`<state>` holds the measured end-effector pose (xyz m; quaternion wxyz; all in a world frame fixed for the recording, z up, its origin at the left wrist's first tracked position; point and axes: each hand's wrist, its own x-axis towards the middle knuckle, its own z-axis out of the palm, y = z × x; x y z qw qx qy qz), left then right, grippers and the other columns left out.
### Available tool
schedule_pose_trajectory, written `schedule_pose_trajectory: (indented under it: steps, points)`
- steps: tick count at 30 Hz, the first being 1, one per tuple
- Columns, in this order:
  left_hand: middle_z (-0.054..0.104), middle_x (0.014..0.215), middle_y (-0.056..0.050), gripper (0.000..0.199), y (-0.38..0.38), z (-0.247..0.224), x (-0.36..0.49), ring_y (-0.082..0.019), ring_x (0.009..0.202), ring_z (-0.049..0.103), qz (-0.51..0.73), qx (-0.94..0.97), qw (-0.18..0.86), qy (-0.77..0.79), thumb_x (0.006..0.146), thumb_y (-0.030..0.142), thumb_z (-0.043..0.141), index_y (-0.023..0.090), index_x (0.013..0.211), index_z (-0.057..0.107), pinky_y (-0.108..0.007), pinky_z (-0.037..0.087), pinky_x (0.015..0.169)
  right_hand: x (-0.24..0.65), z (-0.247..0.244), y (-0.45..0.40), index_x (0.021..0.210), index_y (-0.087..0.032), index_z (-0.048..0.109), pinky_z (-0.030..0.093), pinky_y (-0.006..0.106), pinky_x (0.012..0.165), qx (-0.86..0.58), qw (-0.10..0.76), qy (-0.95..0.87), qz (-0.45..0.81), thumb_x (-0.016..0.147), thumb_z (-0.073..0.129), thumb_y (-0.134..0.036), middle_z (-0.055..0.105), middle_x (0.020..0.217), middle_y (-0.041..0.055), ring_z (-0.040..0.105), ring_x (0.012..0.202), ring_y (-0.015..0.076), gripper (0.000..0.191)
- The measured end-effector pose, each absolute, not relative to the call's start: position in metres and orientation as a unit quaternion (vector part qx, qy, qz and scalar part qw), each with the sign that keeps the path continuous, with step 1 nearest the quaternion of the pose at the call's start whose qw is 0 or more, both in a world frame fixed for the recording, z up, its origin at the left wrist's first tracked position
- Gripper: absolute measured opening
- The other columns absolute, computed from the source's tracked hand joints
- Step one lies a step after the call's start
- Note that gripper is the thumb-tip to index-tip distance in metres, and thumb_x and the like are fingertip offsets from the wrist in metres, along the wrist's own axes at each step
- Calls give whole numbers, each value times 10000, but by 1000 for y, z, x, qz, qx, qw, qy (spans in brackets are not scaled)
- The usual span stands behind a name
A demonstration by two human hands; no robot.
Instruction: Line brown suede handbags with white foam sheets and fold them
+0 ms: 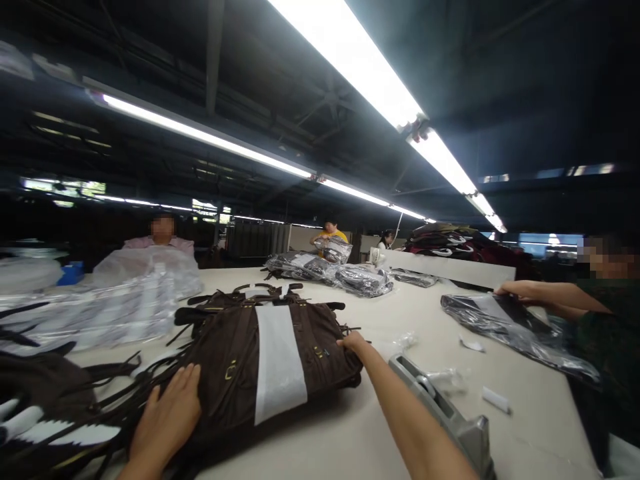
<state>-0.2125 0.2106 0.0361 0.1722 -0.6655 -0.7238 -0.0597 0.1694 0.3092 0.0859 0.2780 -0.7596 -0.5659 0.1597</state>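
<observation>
A dark brown bag (215, 360) with brass-coloured buckles lies on the pale table in front of me, a white paper band (280, 363) across its middle. My left hand (171, 410) rests on the bag's left side with its fingers apart, holding nothing. At the right edge of the bag is my right hand (354, 342), its fingers bent over the upper corner and gripping the fabric. More bag straps and handles show behind the paper-banded bag.
Other dark bags (40, 387) lie at the left. A grey tape dispenser (445, 407) stands right of my right forearm. Plastic-wrapped bags (350, 277) sit farther back. At right, a person's hands hold a wrapped bag (510, 327). Other people are across the table (540, 400).
</observation>
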Motion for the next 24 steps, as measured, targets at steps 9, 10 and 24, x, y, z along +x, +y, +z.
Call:
schedule_pose_trajectory:
  steps: [9, 10, 24]
  points:
    - [342, 1526, -62, 654, 208, 38, -208, -173, 1426, 289, -123, -642, 94, -751, 817, 32, 255, 143, 1447, 392, -403, 232, 1169, 138, 75, 354, 1451, -220, 411, 120, 380, 1205, -549, 91, -828, -71, 835, 317, 0, 279, 1565, 51, 173, 1462, 166, 662]
    - [342, 1526, -61, 655, 210, 35, -210, -173, 1425, 291, -129, -640, 93, -752, 815, 34, 260, 148, 1446, 395, -407, 231, 1171, 139, 69, 363, 1468, -169, 382, 129, 370, 1205, -535, 64, -837, -94, 828, 302, -8, 258, 1567, 77, 176, 1460, 171, 664]
    - [333, 1536, -89, 660, 212, 31, -207, -201, 1439, 263, -147, -640, 75, -750, 806, 47, 267, 93, 1457, 364, -451, 203, 1181, 134, 40, 427, 1524, -72, 167, 192, 363, 1181, -646, 50, -761, 41, 944, 343, -492, 85, 1593, 139, 146, 1463, 214, 737]
